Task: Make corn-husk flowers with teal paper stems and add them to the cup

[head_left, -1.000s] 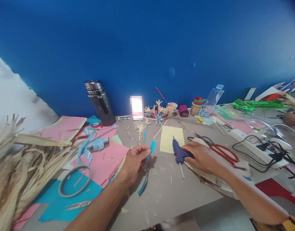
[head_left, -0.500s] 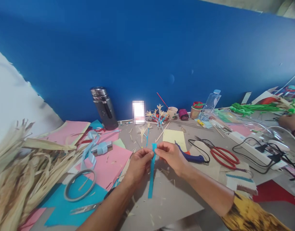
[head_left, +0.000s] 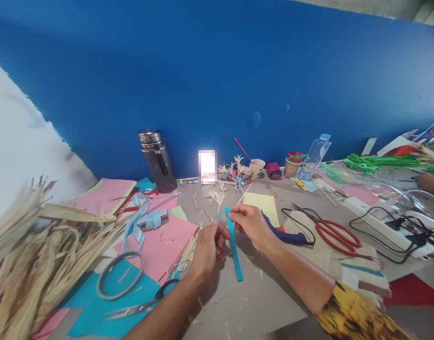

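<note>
My right hand point(head_left: 250, 224) pinches a blue paper strip point(head_left: 235, 252) near its top end, and the strip hangs down toward me. Close beside it, my left hand point(head_left: 209, 245) is closed, its fingertips meeting the blue stem of a small pale husk flower point(head_left: 217, 196); the exact grip is partly hidden by the fingers. Behind both hands stands a bunch of husk flowers point(head_left: 238, 170) with blue stems.
Left lie dried corn husks point(head_left: 39, 255), a grey tape ring point(head_left: 99, 283), scissors point(head_left: 132, 309) and pink paper point(head_left: 163, 245). A dark flask point(head_left: 156, 163) stands behind. Right are blue-handled pliers point(head_left: 290, 237), red-handled scissors point(head_left: 339, 236), a power strip point(head_left: 376, 229) and a plastic bottle point(head_left: 314, 158).
My left hand has let go of the blue strip and moved slightly left to the flower's stem. The strip now hangs from my right hand alone, its lower end swung right.
</note>
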Tool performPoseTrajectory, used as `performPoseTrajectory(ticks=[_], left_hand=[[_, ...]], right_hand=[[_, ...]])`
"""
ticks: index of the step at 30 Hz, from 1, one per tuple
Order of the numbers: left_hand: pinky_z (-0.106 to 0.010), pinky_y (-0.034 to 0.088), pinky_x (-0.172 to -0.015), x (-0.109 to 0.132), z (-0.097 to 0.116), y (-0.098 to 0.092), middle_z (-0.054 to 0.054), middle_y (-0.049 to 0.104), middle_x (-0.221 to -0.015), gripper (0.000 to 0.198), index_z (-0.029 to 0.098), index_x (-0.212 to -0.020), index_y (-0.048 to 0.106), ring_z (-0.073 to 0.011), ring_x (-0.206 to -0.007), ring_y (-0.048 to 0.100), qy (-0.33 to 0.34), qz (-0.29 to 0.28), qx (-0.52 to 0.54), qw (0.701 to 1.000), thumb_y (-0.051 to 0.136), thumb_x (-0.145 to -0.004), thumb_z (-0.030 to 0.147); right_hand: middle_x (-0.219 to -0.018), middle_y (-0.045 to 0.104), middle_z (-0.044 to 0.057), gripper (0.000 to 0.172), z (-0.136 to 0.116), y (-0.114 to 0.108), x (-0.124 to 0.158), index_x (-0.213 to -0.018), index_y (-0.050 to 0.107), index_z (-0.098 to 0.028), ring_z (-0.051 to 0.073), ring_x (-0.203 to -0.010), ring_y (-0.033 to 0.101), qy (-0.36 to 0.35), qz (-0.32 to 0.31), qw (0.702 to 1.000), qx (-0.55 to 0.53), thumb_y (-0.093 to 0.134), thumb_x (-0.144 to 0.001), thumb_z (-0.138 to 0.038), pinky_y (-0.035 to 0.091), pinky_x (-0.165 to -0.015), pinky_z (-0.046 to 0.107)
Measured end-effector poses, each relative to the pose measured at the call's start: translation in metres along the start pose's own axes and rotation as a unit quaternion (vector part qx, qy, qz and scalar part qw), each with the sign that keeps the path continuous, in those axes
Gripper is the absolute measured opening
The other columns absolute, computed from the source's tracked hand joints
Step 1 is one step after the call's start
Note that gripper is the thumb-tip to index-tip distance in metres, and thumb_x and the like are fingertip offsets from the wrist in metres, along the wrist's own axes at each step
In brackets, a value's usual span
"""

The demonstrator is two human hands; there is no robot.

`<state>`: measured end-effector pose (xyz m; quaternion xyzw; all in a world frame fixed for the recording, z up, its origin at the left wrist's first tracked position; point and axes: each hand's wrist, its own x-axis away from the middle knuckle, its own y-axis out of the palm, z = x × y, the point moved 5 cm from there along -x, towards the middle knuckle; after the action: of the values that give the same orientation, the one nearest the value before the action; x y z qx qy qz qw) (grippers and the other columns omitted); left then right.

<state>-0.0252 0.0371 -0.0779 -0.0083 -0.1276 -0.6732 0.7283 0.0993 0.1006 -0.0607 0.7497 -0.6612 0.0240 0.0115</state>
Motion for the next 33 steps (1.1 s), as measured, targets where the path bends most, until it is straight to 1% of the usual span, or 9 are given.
performPoseTrajectory(ticks=[2,5,9,16,21,26,28,30,33], left_hand=[[-0.025,0.022,-0.045,0.002,0.004,0.001,0.006,0.031,-0.045,0.030,0.020,-0.057,0.053,-0.0100,-0.042,0.027,0.046,0.007,-0.079,0.996,0.039,-0.080,0.033],[-0.027,0.028,-0.050,0.006,0.013,0.002,0.003,0.037,-0.046,0.038,0.021,-0.055,0.051,-0.0130,-0.046,0.035,0.133,0.026,-0.200,0.970,0.034,-0.086,0.036],[-0.030,0.030,-0.054,0.006,0.018,0.004,0.002,0.040,-0.047,0.046,0.022,-0.055,0.051,-0.0158,-0.050,0.039,0.163,0.035,-0.255,0.953,0.029,-0.091,0.040],[-0.031,0.028,-0.054,0.004,0.016,0.004,0.002,0.039,-0.051,0.042,0.025,-0.053,0.037,-0.0158,-0.052,0.035,0.168,0.039,-0.268,0.948,0.031,-0.092,0.041],[-0.030,0.028,-0.053,0.000,0.010,0.004,0.003,0.038,-0.052,0.044,0.025,-0.054,0.034,-0.0148,-0.052,0.034,0.154,0.034,-0.276,0.948,0.030,-0.093,0.045],[-0.030,0.027,-0.053,0.000,0.006,0.004,0.003,0.038,-0.050,0.044,0.024,-0.053,0.035,-0.0146,-0.051,0.034,0.138,0.035,-0.274,0.951,0.034,-0.092,0.044],[-0.030,0.028,-0.053,0.000,0.007,0.005,0.003,0.039,-0.050,0.043,0.023,-0.052,0.037,-0.0143,-0.051,0.035,0.141,0.028,-0.264,0.954,0.039,-0.091,0.043],[-0.029,0.032,-0.055,-0.001,0.010,0.004,0.003,0.044,-0.054,0.038,0.022,-0.055,0.046,-0.0144,-0.054,0.040,0.145,0.021,-0.229,0.962,0.046,-0.088,0.040],[-0.027,0.040,-0.062,-0.006,0.014,-0.008,0.000,0.058,-0.069,0.022,0.019,-0.073,0.065,-0.0150,-0.065,0.051,0.127,0.053,-0.130,0.982,0.057,-0.083,0.038]], right_hand=[[-0.048,0.048,-0.007,0.019,0.000,0.002,0.001,-0.070,0.070,-0.016,0.008,-0.046,0.038,-0.003,-0.015,1.000,-0.012,0.070,-0.065,-0.033,0.030,-0.048,0.024],[-0.048,0.047,-0.007,0.016,-0.001,0.004,0.003,-0.070,0.069,-0.016,0.008,-0.048,0.037,0.007,-0.028,0.999,-0.026,0.069,-0.064,-0.031,0.029,-0.049,0.024],[-0.049,0.047,-0.008,0.015,0.000,0.005,0.005,-0.069,0.068,-0.016,0.008,-0.049,0.037,0.018,-0.053,0.997,-0.046,0.069,-0.063,-0.030,0.027,-0.049,0.024],[-0.054,0.046,-0.007,0.016,0.001,0.004,0.008,-0.071,0.067,-0.017,0.009,-0.053,0.037,0.030,-0.080,0.994,-0.072,0.071,-0.063,-0.031,0.026,-0.048,0.022],[-0.056,0.046,-0.006,0.020,0.001,0.005,0.009,-0.070,0.066,-0.017,0.009,-0.054,0.036,0.051,-0.088,0.990,-0.093,0.074,-0.059,-0.032,0.022,-0.047,0.022],[-0.053,0.043,-0.007,0.024,0.000,0.005,0.007,-0.067,0.063,-0.016,0.008,-0.051,0.031,0.010,-0.065,0.995,-0.074,0.075,-0.063,-0.037,0.022,-0.048,0.024],[-0.051,0.042,-0.007,0.022,-0.001,0.005,0.007,-0.064,0.063,-0.016,0.008,-0.050,0.031,-0.013,-0.054,0.997,-0.061,0.073,-0.065,-0.036,0.023,-0.049,0.025],[-0.051,0.042,-0.007,0.022,-0.002,0.004,0.007,-0.062,0.061,-0.017,0.008,-0.050,0.031,-0.027,-0.051,0.997,-0.050,0.071,-0.068,-0.035,0.023,-0.049,0.025],[-0.052,0.041,-0.007,0.024,-0.002,0.005,0.008,-0.060,0.058,-0.017,0.008,-0.052,0.031,-0.042,-0.056,0.997,-0.019,0.070,-0.070,-0.035,0.023,-0.051,0.026]])
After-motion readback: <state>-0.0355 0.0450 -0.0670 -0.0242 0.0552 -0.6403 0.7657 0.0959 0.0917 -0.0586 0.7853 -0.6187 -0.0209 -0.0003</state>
